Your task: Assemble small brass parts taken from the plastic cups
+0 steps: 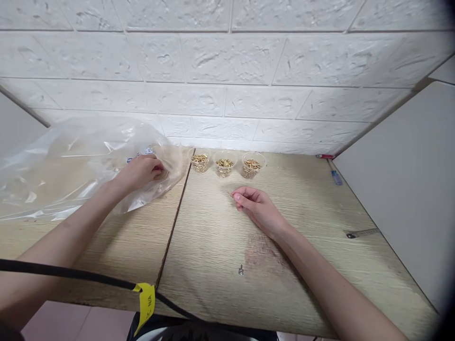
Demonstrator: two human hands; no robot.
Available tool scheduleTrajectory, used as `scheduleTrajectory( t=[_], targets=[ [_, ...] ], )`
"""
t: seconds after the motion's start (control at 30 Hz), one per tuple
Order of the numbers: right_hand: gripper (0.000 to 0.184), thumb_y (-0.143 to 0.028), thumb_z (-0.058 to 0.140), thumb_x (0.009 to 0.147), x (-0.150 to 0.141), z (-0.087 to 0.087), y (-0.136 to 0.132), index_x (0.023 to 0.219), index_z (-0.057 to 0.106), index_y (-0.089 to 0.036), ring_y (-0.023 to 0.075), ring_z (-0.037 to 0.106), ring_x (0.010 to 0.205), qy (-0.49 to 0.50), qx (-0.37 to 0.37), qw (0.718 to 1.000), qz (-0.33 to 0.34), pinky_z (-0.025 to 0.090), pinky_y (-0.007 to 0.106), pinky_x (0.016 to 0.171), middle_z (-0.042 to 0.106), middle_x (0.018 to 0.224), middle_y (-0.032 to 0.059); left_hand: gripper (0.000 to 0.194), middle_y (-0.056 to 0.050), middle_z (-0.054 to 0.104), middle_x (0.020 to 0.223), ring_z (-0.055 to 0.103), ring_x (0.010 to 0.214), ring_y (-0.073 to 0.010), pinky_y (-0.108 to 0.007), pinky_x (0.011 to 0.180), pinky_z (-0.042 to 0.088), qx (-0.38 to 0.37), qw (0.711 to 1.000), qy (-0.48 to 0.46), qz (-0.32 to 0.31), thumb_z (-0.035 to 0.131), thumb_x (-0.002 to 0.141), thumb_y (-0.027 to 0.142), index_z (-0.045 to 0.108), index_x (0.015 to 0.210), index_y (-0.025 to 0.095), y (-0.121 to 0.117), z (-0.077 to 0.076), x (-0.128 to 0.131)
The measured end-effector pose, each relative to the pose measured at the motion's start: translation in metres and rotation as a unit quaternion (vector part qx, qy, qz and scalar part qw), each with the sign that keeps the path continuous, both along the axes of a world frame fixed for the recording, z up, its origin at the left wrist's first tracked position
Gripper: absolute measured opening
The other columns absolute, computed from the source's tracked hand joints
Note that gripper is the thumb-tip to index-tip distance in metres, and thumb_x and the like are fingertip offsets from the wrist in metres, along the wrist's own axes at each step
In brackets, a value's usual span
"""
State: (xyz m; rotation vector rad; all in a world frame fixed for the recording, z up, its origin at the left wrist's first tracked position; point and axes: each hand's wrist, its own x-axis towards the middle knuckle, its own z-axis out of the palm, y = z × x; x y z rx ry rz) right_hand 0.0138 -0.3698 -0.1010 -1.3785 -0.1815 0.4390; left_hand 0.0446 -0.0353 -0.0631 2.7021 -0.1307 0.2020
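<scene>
My left hand (142, 170) is at the clear plastic bag (88, 156), its fingers curled together. A thin golden piece (167, 174) shows by its fingertips, but what they hold is hard to make out. Between thumb and forefinger, my right hand (254, 203) pinches a small brass pin (231, 194) just above the wooden table (209, 237). Beyond it stand three clear plastic cups, left (200, 163), middle (224, 166) and right (252, 166), each holding many small brass pins. Nearer me lies a small metal part (241, 270).
A white brick-patterned wall (213, 99) closes off the back. At the right lie a blue-handled screwdriver (336, 177), a red-handled tool (325, 156) and a metal ruler-like strip (362, 232), beside a white panel (405, 180). A black cable (71, 272) with a yellow tag (145, 303) crosses the foreground.
</scene>
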Motion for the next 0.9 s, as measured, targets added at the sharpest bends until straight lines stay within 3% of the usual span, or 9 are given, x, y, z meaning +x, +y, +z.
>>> scheduleTrajectory(
  t=[0.1,0.2,0.3,0.37,0.47,0.53,0.63,0.7,0.9],
  targets=[
    [0.033,-0.044,0.078,0.067,0.000,-0.001,-0.001,0.077,0.065,-0.016,0.0093,0.043,0.062,-0.002,-0.001,1.000,0.006,0.034,0.027,0.064,0.053,0.067,-0.0035,0.012,-0.005,0.064,0.084,0.051,0.076,-0.0181,-0.025,0.069,0.032,0.095,0.994,0.033,-0.036,0.059,0.078,0.016,0.070,0.073,0.015,0.005,-0.002,0.005],
    [0.033,-0.045,0.078,0.067,0.001,-0.001,0.000,0.077,0.065,-0.016,0.0093,0.043,0.062,0.001,0.003,1.000,0.000,0.035,0.026,0.064,0.054,0.067,-0.0033,0.013,-0.004,0.063,0.076,0.051,0.071,-0.0174,-0.026,0.066,0.031,0.107,0.993,0.034,-0.031,0.059,0.077,0.018,0.068,0.068,0.016,0.008,-0.001,0.009],
    [0.034,-0.044,0.078,0.067,0.001,-0.002,0.001,0.077,0.064,-0.016,0.0091,0.044,0.063,0.000,0.015,1.000,-0.015,0.036,0.026,0.064,0.053,0.068,-0.0032,0.008,-0.004,0.063,0.072,0.050,0.063,-0.0161,-0.027,0.063,0.033,0.042,0.999,-0.013,0.005,0.066,0.071,0.024,0.068,0.066,0.018,-0.003,0.009,0.005],
    [0.033,-0.043,0.078,0.067,0.000,-0.002,0.002,0.078,0.064,-0.016,0.0089,0.045,0.063,-0.007,0.023,0.999,-0.029,0.036,0.026,0.064,0.053,0.068,-0.0031,0.011,-0.005,0.065,0.076,0.052,0.063,-0.0152,-0.028,0.063,0.037,-0.082,0.994,-0.072,0.020,0.068,0.071,0.030,0.070,0.071,0.019,-0.023,0.020,-0.005],
    [0.031,-0.040,0.078,0.068,-0.001,-0.003,0.004,0.083,0.064,-0.017,0.0090,0.045,0.063,-0.024,0.033,0.998,-0.052,0.037,0.026,0.063,0.053,0.069,-0.0034,0.019,-0.005,0.064,0.074,0.054,0.062,-0.0129,-0.026,0.059,0.041,-0.347,0.937,-0.049,-0.002,0.073,0.072,0.034,0.071,0.081,0.017,-0.070,0.030,-0.026],
    [0.029,-0.039,0.076,0.070,-0.003,-0.003,0.007,0.086,0.063,-0.018,0.0094,0.045,0.062,-0.039,0.050,0.996,-0.063,0.038,0.026,0.062,0.052,0.068,-0.0039,0.022,-0.005,0.064,0.071,0.056,0.063,-0.0121,-0.024,0.059,0.044,-0.496,0.867,0.019,-0.032,0.076,0.070,0.032,0.072,0.084,0.015,-0.102,0.027,-0.039],
    [0.024,-0.042,0.069,0.076,-0.005,-0.002,0.009,0.084,0.063,-0.019,0.0104,0.046,0.063,-0.068,0.060,0.993,-0.072,0.039,0.026,0.062,0.052,0.068,-0.0032,0.022,-0.005,0.068,0.074,0.055,0.060,-0.0091,-0.022,0.058,0.046,-0.636,0.761,0.122,-0.039,0.081,0.066,0.027,0.072,0.082,0.015,-0.137,0.005,-0.051],
    [0.023,-0.043,0.065,0.079,-0.007,-0.002,0.010,0.082,0.065,-0.019,0.0114,0.048,0.064,-0.087,0.033,0.993,-0.073,0.041,0.028,0.063,0.053,0.068,-0.0017,0.023,-0.006,0.070,0.074,0.055,0.060,-0.0084,-0.021,0.057,0.045,-0.681,0.715,0.157,-0.028,0.084,0.061,0.024,0.072,0.079,0.015,-0.150,-0.013,-0.053],
    [0.022,-0.037,0.073,0.073,-0.010,0.000,0.008,0.086,0.069,-0.020,0.0133,0.055,0.072,-0.106,0.000,0.994,-0.041,0.044,0.029,0.071,0.064,0.077,0.0002,0.022,-0.006,0.070,0.072,0.055,0.060,-0.0080,-0.021,0.057,0.044,-0.697,0.702,0.144,-0.027,0.087,0.059,0.025,0.075,0.076,0.016,-0.160,-0.036,-0.055]
  ],
)
